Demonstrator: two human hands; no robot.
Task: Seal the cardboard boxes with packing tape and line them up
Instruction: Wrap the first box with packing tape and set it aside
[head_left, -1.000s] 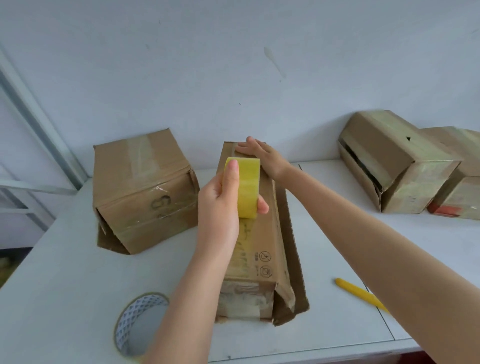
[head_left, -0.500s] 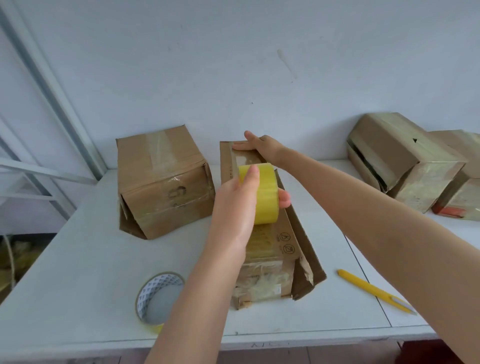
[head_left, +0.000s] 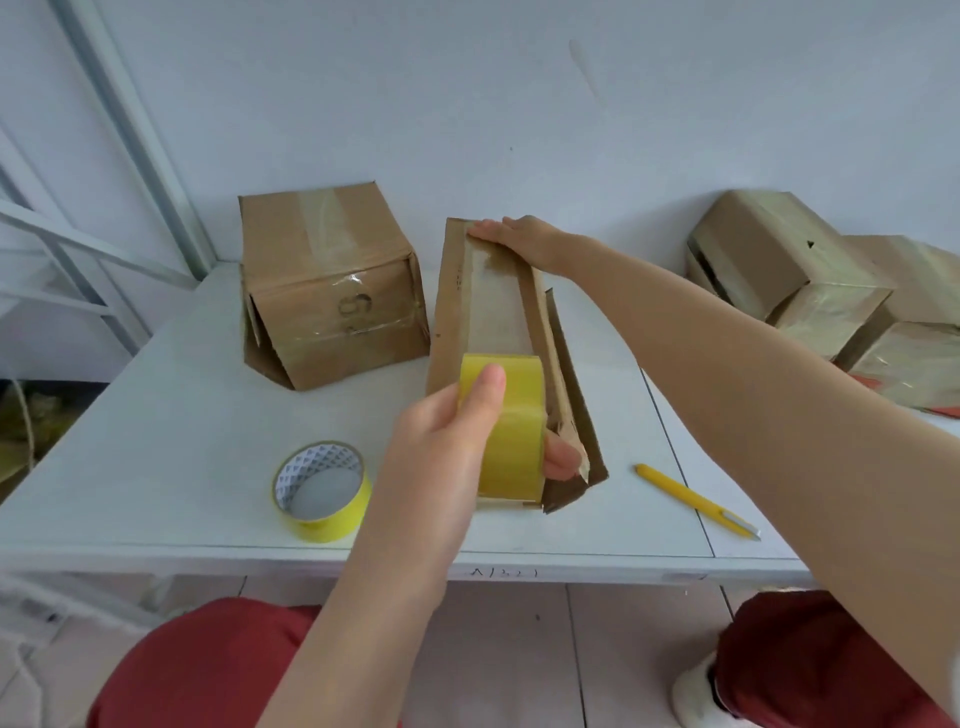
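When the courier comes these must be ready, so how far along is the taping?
Done: the left box carries a tape strip across its top, and the boxes at right look glossy with tape. In hand: the left hand grips the yellow tape roll, its strip running along the middle box from the far end, where the right hand presses. Left: cut the strip, then line the boxes up.

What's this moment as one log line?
left hand: grips tape roll | right hand: presses narrow box far end | strip: stretched along top
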